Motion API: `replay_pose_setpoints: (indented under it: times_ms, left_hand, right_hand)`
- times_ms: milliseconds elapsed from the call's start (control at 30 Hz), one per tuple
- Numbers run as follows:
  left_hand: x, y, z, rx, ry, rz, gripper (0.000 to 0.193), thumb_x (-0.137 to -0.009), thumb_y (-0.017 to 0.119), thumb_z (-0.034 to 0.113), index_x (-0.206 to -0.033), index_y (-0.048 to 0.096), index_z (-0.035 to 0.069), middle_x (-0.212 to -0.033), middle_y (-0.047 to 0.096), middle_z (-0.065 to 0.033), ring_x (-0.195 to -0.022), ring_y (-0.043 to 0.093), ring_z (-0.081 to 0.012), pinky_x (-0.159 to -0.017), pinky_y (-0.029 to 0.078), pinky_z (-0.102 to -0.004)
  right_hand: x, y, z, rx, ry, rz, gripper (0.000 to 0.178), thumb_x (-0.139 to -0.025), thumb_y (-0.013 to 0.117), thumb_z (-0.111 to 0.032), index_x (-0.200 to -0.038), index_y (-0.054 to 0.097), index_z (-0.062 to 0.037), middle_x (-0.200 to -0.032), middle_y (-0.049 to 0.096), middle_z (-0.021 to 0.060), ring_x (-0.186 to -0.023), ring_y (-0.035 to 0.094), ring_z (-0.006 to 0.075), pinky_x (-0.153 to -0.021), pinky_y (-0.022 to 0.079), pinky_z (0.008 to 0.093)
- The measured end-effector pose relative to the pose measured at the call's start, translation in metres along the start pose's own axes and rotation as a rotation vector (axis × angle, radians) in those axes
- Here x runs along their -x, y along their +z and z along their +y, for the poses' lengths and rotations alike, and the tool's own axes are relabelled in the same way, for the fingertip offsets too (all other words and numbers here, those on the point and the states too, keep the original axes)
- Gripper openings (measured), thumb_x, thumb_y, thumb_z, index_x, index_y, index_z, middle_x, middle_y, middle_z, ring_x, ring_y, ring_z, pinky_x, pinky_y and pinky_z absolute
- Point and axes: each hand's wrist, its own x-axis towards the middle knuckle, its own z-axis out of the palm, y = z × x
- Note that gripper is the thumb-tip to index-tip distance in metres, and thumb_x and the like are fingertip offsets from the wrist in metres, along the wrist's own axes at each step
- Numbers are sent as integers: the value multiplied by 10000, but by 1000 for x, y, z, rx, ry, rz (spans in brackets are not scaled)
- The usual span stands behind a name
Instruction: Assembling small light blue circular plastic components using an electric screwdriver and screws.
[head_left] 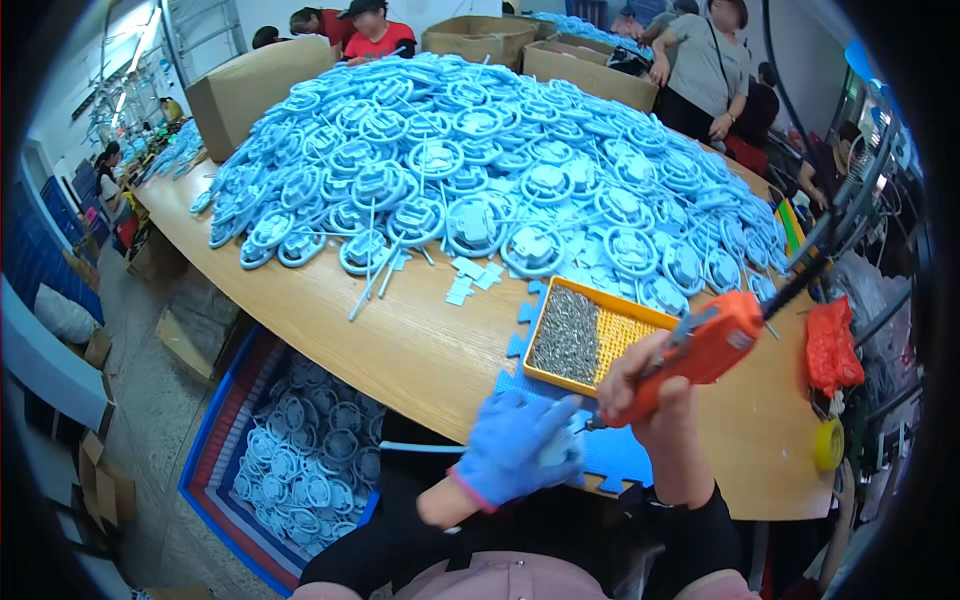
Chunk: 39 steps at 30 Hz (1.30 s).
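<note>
My left hand (512,447), in a blue glove, is closed round a light blue plastic part (568,448) at the table's front edge. A pale rod (422,448) sticks out to the left of that hand; whether it belongs to the part is hidden. My bare right hand (648,388) grips an orange-red electric screwdriver (712,338), tilted so its dark bit (593,424) points down-left, close to or touching the part. Just beyond both hands, a yellow tray (558,380) holds a heap of small metal screws (566,335). A blue foam mat (618,455) lies beneath.
A large pile of light blue round plastic parts (440,160) covers the far table (400,340). Lower left, a blue-rimmed crate (215,440) holds more. A red plastic bag (832,345) and yellow tape roll (829,444) hang at the right. Cartons (480,40) and people stand behind.
</note>
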Motion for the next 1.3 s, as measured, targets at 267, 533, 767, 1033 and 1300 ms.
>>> replay_pose_setpoints:
  times_ms: [267,533,767,1033,1300]
  left_hand:
    - [73,-127,-84,-464,-336,-143,810,-599,797,508,-1234,572,58,-1121,568,-179,-1056,544,-358,-890,419,-475]
    - [-150,-57,-185,-620,-58,-130,831,-705,776,377,-1415,430,121,-1388,442,-199,-1203,477,-399,-1016,395,-474]
    - [-211,-26,-229,-445,-169,-301,778,-736,744,260,-1435,422,144,-1419,421,-202,-1229,481,-370,-1044,405,-406]
    - [-197,-30,-220,-418,-31,-122,738,-713,734,170,-1398,466,119,-1254,548,-186,-1127,553,-355,-975,457,-400]
    - [-140,-80,-161,-343,-56,15,824,-749,712,181,-1467,329,59,-1035,590,-167,-921,589,-279,-862,474,-368]
  right_hand:
    - [-39,-69,-35,129,-178,155,544,-803,724,-531,-959,519,-51,-659,550,70,-562,555,174,-490,463,282]
    - [-75,-115,9,77,-262,216,402,-860,720,-377,-989,527,-49,-719,558,53,-631,568,156,-566,470,282]
    - [-69,-116,16,174,-154,281,554,-811,687,-583,-952,515,-75,-679,544,42,-623,539,168,-584,446,298]
    - [-73,-110,23,212,-156,284,520,-838,668,-566,-938,507,-82,-677,545,42,-613,534,160,-588,448,299]
    - [-75,-114,26,123,-204,232,363,-864,717,-352,-925,503,-65,-688,551,21,-612,565,126,-556,462,260]
